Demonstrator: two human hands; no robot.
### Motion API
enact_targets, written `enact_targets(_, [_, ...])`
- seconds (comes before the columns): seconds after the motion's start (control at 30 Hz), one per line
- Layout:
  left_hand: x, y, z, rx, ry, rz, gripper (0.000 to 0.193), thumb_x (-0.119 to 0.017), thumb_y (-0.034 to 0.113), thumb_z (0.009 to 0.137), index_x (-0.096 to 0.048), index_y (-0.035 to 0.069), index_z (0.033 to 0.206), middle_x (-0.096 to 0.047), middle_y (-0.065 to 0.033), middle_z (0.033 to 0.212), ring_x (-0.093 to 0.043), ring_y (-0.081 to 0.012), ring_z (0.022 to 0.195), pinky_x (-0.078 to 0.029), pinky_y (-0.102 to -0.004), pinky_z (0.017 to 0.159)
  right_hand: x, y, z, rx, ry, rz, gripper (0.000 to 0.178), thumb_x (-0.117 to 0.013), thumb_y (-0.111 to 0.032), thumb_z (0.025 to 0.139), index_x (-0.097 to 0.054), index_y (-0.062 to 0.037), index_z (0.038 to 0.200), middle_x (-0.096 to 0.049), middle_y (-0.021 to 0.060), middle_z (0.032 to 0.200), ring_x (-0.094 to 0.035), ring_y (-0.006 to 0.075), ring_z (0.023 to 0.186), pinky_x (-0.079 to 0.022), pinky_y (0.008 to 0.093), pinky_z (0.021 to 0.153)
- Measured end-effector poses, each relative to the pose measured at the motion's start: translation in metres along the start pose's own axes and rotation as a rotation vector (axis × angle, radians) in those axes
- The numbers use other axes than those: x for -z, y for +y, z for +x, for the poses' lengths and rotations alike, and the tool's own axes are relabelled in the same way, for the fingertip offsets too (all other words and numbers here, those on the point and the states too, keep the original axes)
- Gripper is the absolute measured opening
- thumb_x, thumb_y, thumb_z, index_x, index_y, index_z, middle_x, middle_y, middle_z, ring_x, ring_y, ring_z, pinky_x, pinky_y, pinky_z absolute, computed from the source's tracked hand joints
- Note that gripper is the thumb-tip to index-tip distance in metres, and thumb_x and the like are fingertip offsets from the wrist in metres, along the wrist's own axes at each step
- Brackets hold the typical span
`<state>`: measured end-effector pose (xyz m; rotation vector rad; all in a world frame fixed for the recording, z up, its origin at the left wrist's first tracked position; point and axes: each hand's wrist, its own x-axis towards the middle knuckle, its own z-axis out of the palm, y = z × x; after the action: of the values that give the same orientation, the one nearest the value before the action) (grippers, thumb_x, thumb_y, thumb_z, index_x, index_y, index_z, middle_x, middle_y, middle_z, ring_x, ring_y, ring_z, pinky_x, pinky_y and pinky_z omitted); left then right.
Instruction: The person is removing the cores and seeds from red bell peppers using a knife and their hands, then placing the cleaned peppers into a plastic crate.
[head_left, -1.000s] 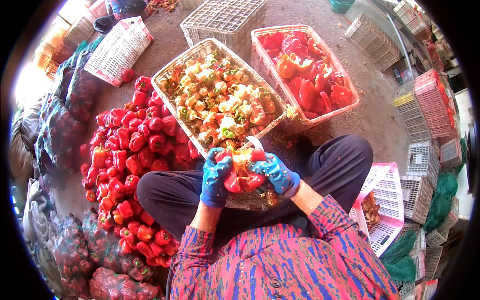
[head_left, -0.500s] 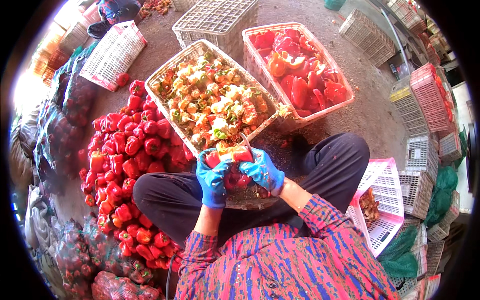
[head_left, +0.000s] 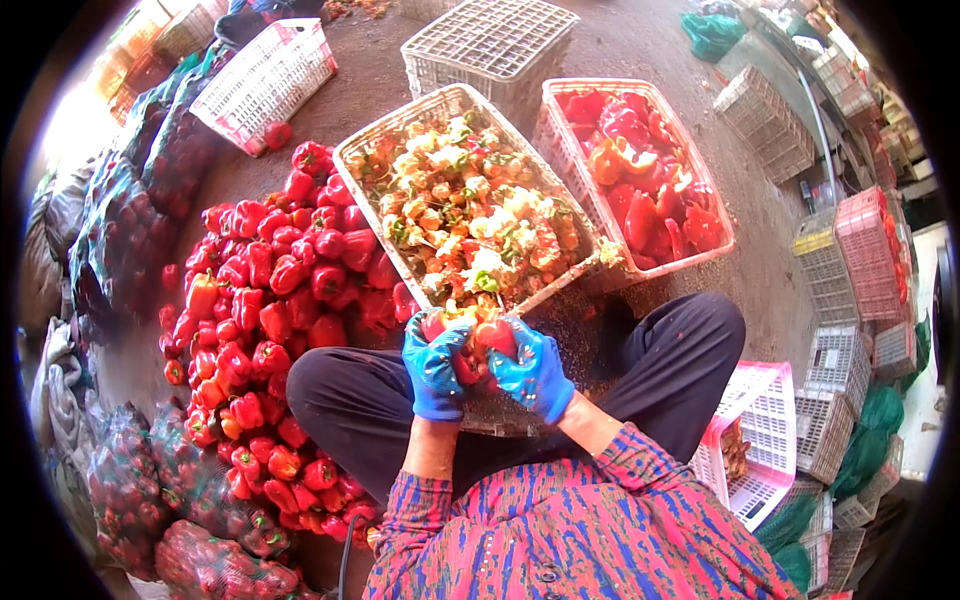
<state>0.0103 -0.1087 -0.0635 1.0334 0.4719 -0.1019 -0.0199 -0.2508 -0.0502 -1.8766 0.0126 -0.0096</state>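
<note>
My left hand [head_left: 436, 368], in a blue glove, is closed around the left side of a red bell pepper [head_left: 496, 338]. My right hand [head_left: 532, 370], gloved alike, grips the pepper from the right. A thin bit of a metal blade [head_left: 500, 300] seems to show above the right fingers; its handle is hidden. Both hands are between my bent knees, at the near edge of a crate [head_left: 400, 116] full of pale pepper cores and green stems. Behind it to the right, a pinkish crate [head_left: 562, 160] holds red pepper pieces. Whole red peppers [head_left: 260, 330] lie heaped at my left.
An upside-down crate [head_left: 490, 40] stands behind the core crate. A white crate [head_left: 265, 85] lies at the far left, with filled net sacks [head_left: 125, 230] along that side. Beside my right knee is a pink-and-white crate [head_left: 770, 440]; stacked crates [head_left: 865, 250] line the right.
The view has shifted, moving the crates to the right in it. The pepper's pale cut top no longer shows between my hands, and the curved blade above my right hand is mostly hidden.
</note>
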Motion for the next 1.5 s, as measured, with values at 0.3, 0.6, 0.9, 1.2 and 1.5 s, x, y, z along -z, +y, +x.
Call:
enact_targets(0.3, [0.037, 0.018, 0.07, 0.034, -0.073, -0.513, 0.032, -0.062, 0.004, 0.083, -0.056, 0.003, 0.115, -0.064, -0.0091, 0.106, -0.065, -0.023, 0.096, -0.053, -0.0393, 0.089, -0.035, -0.031, 0.067, -0.131, -0.087, 0.41, 0.023, -0.065, -0.01, 0.087, -0.062, 0.0006, 0.106, -0.067, 0.0031, 0.089, -0.062, 0.0082, 0.075, -0.052, 0.0278, 0.065])
enact_targets(0.6, [0.024, 0.033, 0.049, 0.039, -0.073, -0.7, 0.033, -0.062, 0.008, 0.084, -0.056, 0.004, 0.117, -0.063, -0.0107, 0.112, -0.062, -0.0235, 0.105, -0.047, -0.0372, 0.099, -0.017, 0.016, 0.097, -0.533, -0.261, 1.071, 0.032, -0.064, -0.004, 0.081, -0.059, -0.0066, 0.113, -0.064, -0.0007, 0.095, -0.064, 0.0118, 0.083, -0.053, 0.0266, 0.074])
enact_targets(0.9, [-0.005, -0.008, 0.071, -0.297, -0.01, 0.134, 0.032, -0.066, -0.001, 0.079, -0.055, 0.0, 0.109, -0.06, -0.0044, 0.097, -0.063, -0.0148, 0.077, -0.055, -0.0275, 0.074, 0.016, -0.025, 0.074, 0.357, -0.272, -0.449, 0.053, -0.068, -0.017, 0.075, -0.057, -0.0059, 0.125, -0.065, 0.0204, 0.094, -0.068, 0.0336, 0.082, -0.054, 0.0401, 0.069])
enact_targets(1.2, [-0.058, -0.03, 0.107, -0.121, -0.02, -0.016, 0.02, -0.066, 0.008, 0.085, -0.063, 0.001, 0.103, -0.066, -0.0069, 0.086, -0.065, -0.0182, 0.072, -0.055, -0.0322, 0.059, 0.105, -0.056, 0.053, -0.04, 0.14, 0.313, 0.024, -0.067, -0.001, 0.084, -0.062, -0.0027, 0.107, -0.066, 0.0037, 0.084, -0.064, 0.0118, 0.073, -0.052, 0.029, 0.065])
enact_targets(1.5, [-0.068, -0.039, 0.11, -0.702, -0.549, 0.402, 0.031, -0.063, 0.004, 0.087, -0.062, 0.0, 0.118, -0.065, -0.0102, 0.118, -0.063, -0.0194, 0.108, -0.049, -0.0325, 0.095, 0.258, 0.018, 0.159, -0.072, 0.332, -0.634, 0.055, -0.075, -0.013, 0.083, -0.052, 0.0013, 0.131, -0.069, 0.0082, 0.109, -0.064, 0.019, 0.095, -0.053, 0.0331, 0.08])
